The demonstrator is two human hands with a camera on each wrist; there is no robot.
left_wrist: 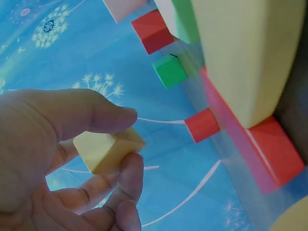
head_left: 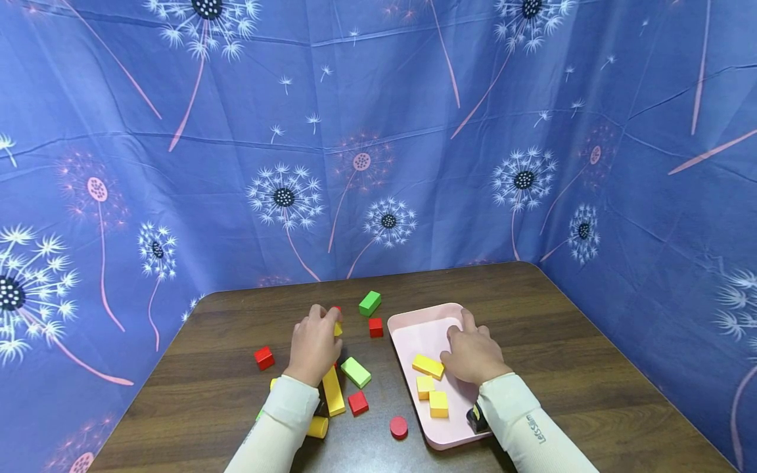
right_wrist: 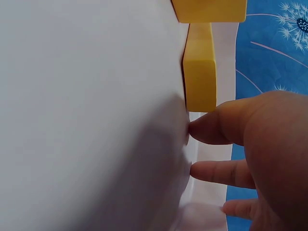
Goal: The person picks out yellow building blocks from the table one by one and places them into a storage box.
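Cloth point(head_left: 378, 92) backs a wood-grain table point(head_left: 562, 335) — left hand point(head_left: 313, 343) pinching yellow block point(left_wrist: 103, 151), right hand point(head_left: 476, 353) loose at pink tray point(head_left: 422, 335).

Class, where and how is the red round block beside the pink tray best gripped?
Probably by opposite sides of its curved edge, from straight above: the red round block lies low, flat face up, and the pink tray's wall stands near one side.
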